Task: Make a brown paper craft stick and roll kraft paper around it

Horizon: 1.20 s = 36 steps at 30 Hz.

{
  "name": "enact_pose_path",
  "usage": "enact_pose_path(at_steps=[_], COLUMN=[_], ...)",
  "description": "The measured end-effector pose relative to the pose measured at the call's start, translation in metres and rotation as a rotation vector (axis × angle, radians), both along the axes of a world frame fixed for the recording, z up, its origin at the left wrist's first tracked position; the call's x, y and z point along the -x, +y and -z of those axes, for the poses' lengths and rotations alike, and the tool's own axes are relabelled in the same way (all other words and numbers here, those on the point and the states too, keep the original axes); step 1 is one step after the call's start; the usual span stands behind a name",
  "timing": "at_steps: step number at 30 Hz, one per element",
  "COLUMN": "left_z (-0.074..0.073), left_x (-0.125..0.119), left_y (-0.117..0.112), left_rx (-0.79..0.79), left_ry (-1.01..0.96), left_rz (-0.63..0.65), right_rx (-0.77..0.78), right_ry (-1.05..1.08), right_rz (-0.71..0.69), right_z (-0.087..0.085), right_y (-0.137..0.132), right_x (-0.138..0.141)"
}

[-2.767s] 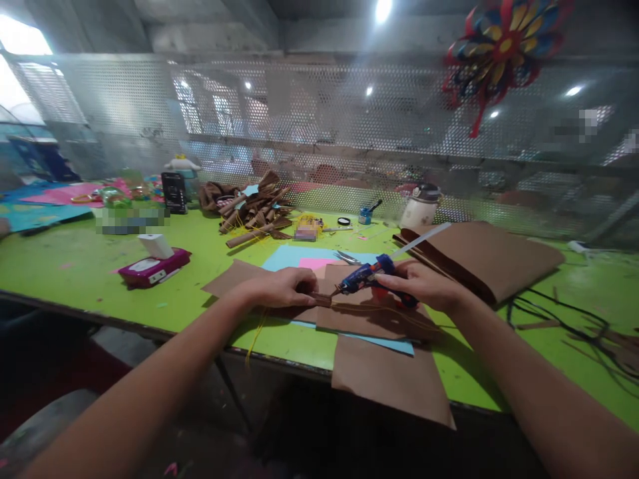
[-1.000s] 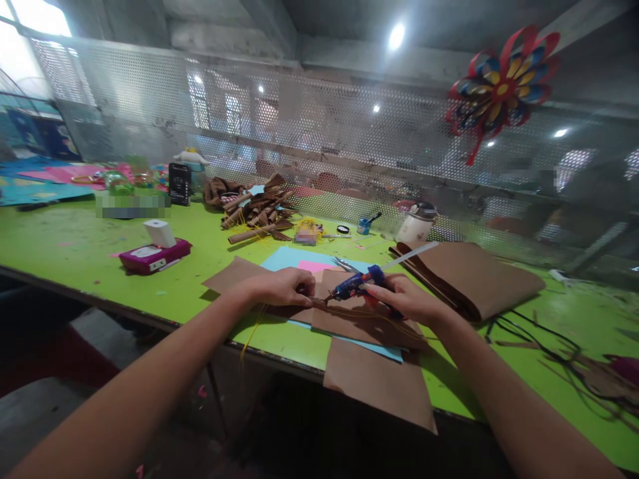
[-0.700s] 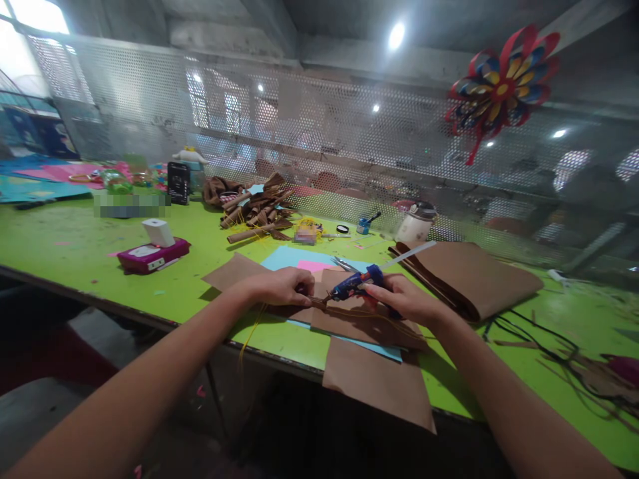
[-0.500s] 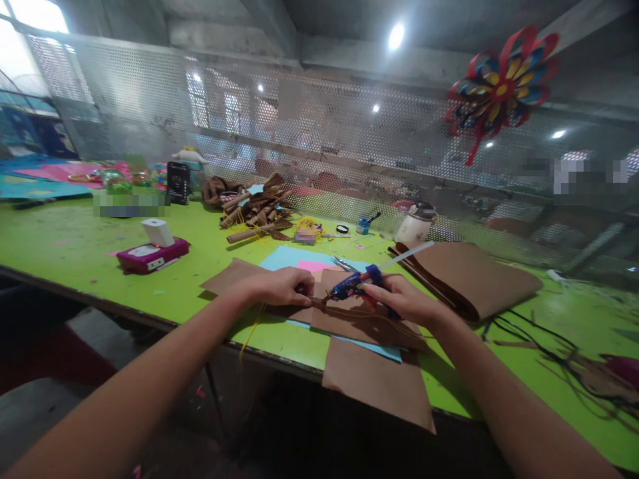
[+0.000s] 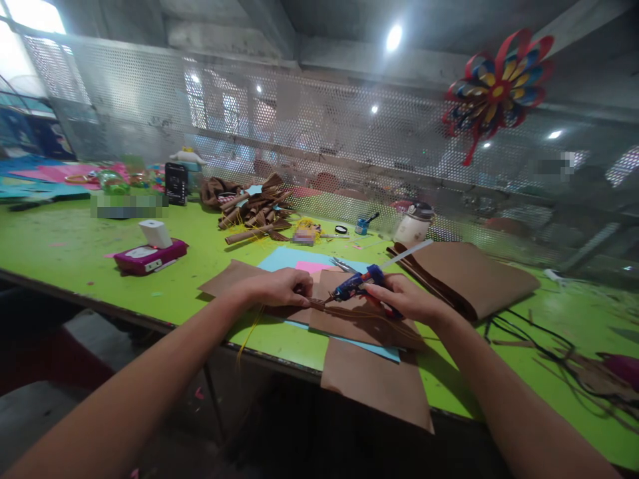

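Observation:
My right hand point(image 5: 407, 297) is wrapped round a blue glue gun point(image 5: 355, 283), with a long clear glue stick point(image 5: 408, 253) jutting from its back. The gun's nozzle points left, close to a narrow folded brown paper strip point(image 5: 318, 304); whether it touches cannot be told. Pinched fingers of my left hand point(image 5: 283, 287) hold that strip's left part. Below both hands lie brown paper sheets point(image 5: 377, 372), one hanging over the table edge, and a light blue sheet point(image 5: 279, 258). Yellow string point(image 5: 251, 332) dangles beneath my left hand. Scissors point(image 5: 342, 264) rest just behind the gun.
On the green table point(image 5: 64, 259) stand a purple box point(image 5: 152, 258) with a white plug, a pile of rolled brown paper point(image 5: 259, 209), a pale jar point(image 5: 413, 225) and folded brown paper point(image 5: 469, 276). Black cables point(image 5: 536, 339) run at right. A mesh partition point(image 5: 309, 126) rises behind.
The glue gun has shifted very slightly right relative to the strip. My left hand keeps its pinch in the same place. The whole view has drifted a little.

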<state>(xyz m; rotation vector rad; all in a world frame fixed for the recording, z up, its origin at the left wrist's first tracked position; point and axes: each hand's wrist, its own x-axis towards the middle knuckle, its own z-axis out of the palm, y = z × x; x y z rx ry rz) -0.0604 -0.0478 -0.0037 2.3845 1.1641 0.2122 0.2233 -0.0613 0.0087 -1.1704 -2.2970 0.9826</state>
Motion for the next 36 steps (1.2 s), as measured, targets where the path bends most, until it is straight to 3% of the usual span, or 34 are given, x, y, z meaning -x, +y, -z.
enact_pose_path(at_steps=[9, 36], left_z=[0.004, -0.003], left_x=[0.001, -0.001], left_y=[0.002, -0.002], left_rx=[-0.003, 0.015], left_ry=[-0.033, -0.024], left_rz=[-0.016, 0.003], right_rx=[-0.061, -0.040], right_ry=[-0.005, 0.008], right_rz=[0.013, 0.015], right_z=[0.000, 0.000], right_y=[-0.004, -0.003], right_x=[0.010, 0.008])
